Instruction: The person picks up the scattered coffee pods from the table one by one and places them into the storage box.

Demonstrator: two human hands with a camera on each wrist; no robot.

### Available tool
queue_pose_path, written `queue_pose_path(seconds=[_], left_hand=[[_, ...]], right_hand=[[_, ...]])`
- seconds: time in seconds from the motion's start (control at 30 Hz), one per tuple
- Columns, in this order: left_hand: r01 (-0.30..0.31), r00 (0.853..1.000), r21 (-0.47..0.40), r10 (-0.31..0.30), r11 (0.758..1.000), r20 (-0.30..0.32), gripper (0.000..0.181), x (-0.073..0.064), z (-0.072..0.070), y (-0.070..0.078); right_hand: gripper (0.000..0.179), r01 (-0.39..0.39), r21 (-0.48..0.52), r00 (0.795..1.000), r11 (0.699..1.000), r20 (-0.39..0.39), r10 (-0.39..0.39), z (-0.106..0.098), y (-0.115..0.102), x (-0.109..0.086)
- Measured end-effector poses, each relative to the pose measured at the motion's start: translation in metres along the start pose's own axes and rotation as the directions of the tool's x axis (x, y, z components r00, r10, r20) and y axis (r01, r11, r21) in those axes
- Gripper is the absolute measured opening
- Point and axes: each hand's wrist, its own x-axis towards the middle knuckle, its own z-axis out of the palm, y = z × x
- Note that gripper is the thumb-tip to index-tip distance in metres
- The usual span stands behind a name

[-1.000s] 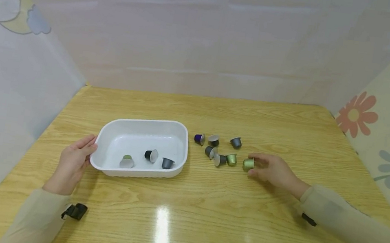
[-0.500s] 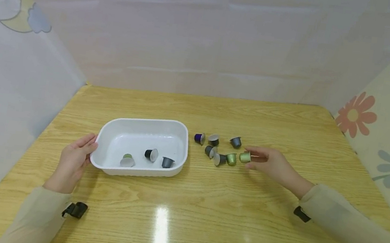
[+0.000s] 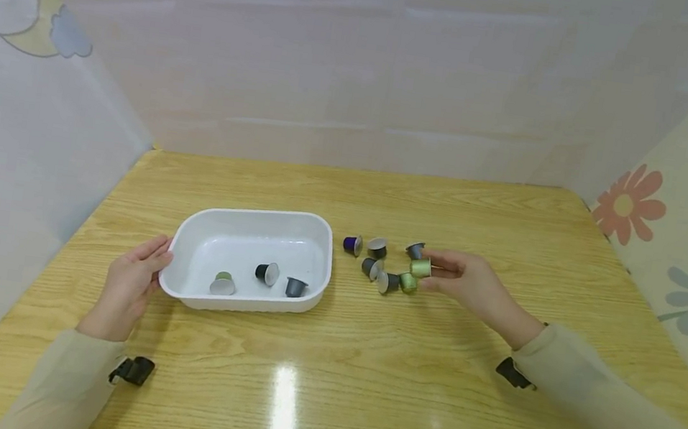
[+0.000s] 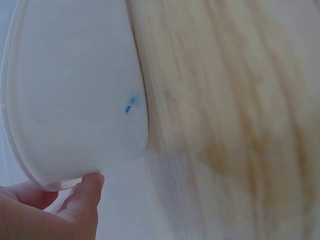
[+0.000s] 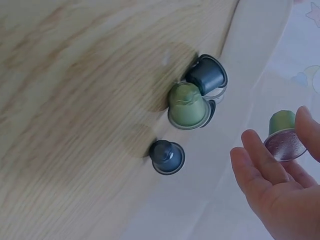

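My right hand (image 3: 466, 278) pinches a green coffee capsule (image 3: 421, 268) by its rim, raised above the table. In the right wrist view this capsule (image 5: 283, 122) has its foil lid towards the palm. Just below it lies a second green capsule (image 3: 408, 282), partly covered in the head view, with a grey capsule (image 3: 414, 251) behind. My left hand (image 3: 127, 284) grips the left end of a white plastic tray (image 3: 252, 215), thumb and fingers at its rim. Inside the tray lie a green capsule (image 3: 222, 284), a black capsule (image 3: 266, 273) and a grey capsule (image 3: 296, 288).
Between tray and right hand lie a purple capsule (image 3: 351, 244), a black capsule (image 3: 376, 248) and two dark grey ones, lids turned various ways. All stand on a wood-grain table (image 3: 398, 396), with a pale cloth wall (image 3: 364, 65) behind and patterned panels on both sides.
My right hand has lifted the green capsule from the table and carried it left, over the other green one. The left hand and the tray have stayed in place.
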Motion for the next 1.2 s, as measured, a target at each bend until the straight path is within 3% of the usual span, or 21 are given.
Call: queue_pose_path(seconds=[1.2], left_hand=[[0.017,1.000,-0.009,-0.017,1.000,0.004,0.060,0.004,-0.002,-0.001]], right_hand=[[0.056,0.008,0.204,1.000,0.979,-0.003,-0.007,0.033,-0.037,0.040]])
